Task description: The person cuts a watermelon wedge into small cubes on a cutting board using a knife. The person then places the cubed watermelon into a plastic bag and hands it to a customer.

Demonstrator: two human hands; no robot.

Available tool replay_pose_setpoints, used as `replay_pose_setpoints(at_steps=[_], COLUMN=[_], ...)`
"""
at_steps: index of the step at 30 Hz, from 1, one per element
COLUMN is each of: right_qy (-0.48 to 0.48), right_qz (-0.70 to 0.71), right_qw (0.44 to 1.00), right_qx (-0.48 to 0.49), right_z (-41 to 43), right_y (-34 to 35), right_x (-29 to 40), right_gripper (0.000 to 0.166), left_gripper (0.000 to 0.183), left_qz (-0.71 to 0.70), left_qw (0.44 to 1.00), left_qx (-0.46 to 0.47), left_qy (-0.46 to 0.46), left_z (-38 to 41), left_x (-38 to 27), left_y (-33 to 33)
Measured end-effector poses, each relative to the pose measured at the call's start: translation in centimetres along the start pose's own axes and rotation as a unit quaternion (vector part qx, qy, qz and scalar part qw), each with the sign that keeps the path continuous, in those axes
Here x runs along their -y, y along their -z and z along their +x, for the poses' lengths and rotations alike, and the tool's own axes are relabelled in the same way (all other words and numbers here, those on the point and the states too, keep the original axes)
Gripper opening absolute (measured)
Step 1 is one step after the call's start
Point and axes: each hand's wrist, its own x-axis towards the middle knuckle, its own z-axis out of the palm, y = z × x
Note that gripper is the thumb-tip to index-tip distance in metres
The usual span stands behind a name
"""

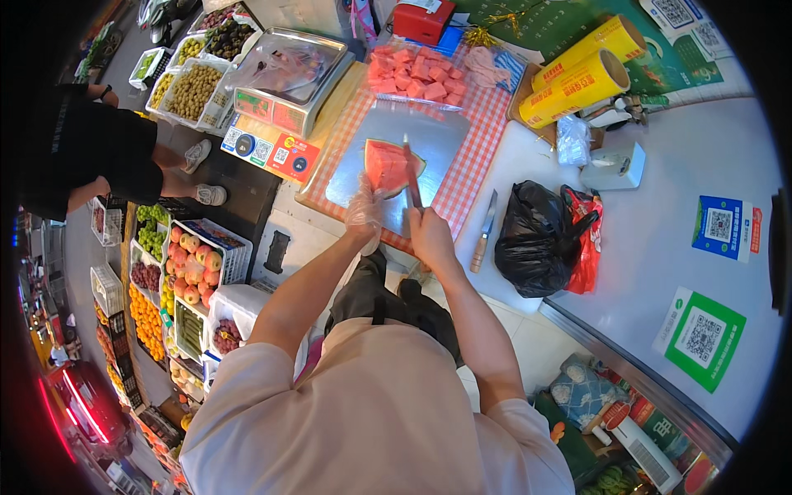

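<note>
A wedge of watermelon (385, 166) with red flesh and a thin rind rests on a metal cutting surface (352, 185). My left hand (364, 213), in a clear plastic glove, holds the near left side of the wedge. In my bare right hand (431, 235) is the handle of a knife (413, 179). Its blade points away from me and lies across the right part of the wedge; how deep it sits in the flesh I cannot tell. Beyond the metal surface, a clear plastic tray holds watermelon cubes (416, 75).
A second knife (485, 232) with a wooden handle lies on the white board (504, 167), beside a black plastic bag (535, 238). Yellow film rolls (575, 86) stand back right. A weighing scale (291, 80) is at the left. Fruit crates and a person (105, 148) are farther left.
</note>
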Motion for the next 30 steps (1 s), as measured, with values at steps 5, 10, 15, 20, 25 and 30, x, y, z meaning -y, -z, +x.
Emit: replay_pose_setpoints(at_steps=[5, 10, 15, 20, 25, 30], right_qy=[0.022, 0.0, -0.015, -0.052, -0.065, -0.121], right_qz=[0.005, 0.093, 0.123, 0.156, 0.205, 0.226], right_qw=[0.999, 0.992, 0.992, 0.983, 0.966, 0.935], right_qx=[0.04, 0.085, 0.016, 0.076, 0.145, 0.244], right_z=[0.3, -5.4, -1.7, 1.1, -0.3, -3.7], right_y=[-3.6, -0.2, 1.3, 1.6, 0.0, 7.5], right_x=[-3.2, -5.6, -6.3, -5.2, -5.9, -4.9], right_gripper=[0.047, 0.043, 0.045, 0.047, 0.043, 0.037], left_gripper=[0.081, 0.083, 0.084, 0.083, 0.085, 0.085], left_qz=[0.069, 0.057, 0.029, 0.048, 0.001, 0.037], left_qw=[0.996, 0.998, 0.999, 0.999, 0.999, 0.998], left_qx=[0.025, -0.012, -0.018, -0.011, -0.046, 0.002], left_qy=[0.05, 0.038, -0.005, 0.009, 0.004, 0.056], left_z=[-0.9, -1.0, 0.2, 0.1, -0.3, -0.5], left_x=[-3.8, -3.8, -1.7, -3.0, -3.4, -4.0], left_y=[1.7, 1.4, 0.5, 1.2, 0.8, 1.3])
